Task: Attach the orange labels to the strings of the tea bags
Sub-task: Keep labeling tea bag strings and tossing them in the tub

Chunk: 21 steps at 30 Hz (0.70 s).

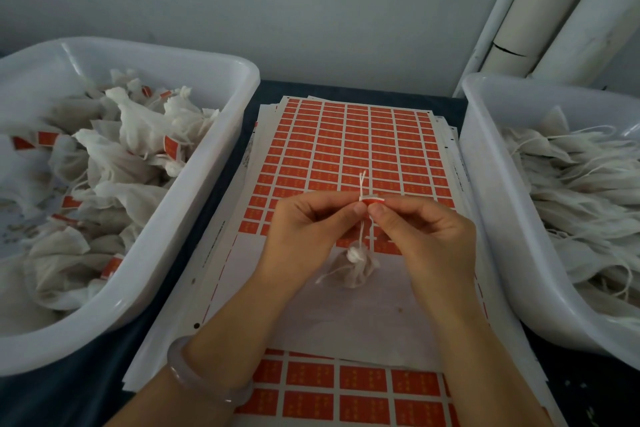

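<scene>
Left hand [304, 222] and right hand [419, 229] pinching orange label [372, 200] folded around string [362, 184], thumbs and forefingers pressing together, probably for making glue hold. Tea bag [353, 265] hanging below, over label sheet [363, 149]. Left tub [221, 135] holding labelled bags, right tub [485, 163] unlabelled; open room staying between tub rims.
</scene>
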Motion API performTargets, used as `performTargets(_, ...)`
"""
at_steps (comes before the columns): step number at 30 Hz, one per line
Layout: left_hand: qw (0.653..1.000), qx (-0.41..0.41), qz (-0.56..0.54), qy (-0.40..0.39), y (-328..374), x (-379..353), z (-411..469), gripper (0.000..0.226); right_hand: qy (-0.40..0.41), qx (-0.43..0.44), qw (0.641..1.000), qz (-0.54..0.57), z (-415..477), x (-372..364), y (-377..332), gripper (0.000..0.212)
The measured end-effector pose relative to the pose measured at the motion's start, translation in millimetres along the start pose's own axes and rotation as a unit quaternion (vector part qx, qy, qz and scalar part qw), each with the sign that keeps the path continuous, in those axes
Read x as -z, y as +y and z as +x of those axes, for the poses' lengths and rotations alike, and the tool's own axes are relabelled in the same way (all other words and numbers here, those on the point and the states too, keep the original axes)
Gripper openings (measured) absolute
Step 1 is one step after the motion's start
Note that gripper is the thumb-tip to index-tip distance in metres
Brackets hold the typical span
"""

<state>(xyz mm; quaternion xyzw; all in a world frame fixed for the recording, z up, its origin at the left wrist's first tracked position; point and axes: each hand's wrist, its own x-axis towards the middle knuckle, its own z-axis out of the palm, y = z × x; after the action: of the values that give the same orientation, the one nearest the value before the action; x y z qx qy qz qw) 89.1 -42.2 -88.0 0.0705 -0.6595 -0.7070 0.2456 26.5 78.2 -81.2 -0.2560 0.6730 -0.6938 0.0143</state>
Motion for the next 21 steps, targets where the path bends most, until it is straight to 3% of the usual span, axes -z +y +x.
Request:
performTargets(12, 1.000, 0.008, 0.009, 0.018, -2.2, 0.1, 0.8, 0.015, 0.025, -0.038, 0.998, 0.040, 2.1, 1.6, 8.9, 0.023)
performTargets(21, 1.000, 0.025, 0.015, 0.001, -4.1, 1.1, 1.0, 0.012, -0.043, -0.007, 0.999, 0.011, 2.8, 1.0, 5.9, 0.011)
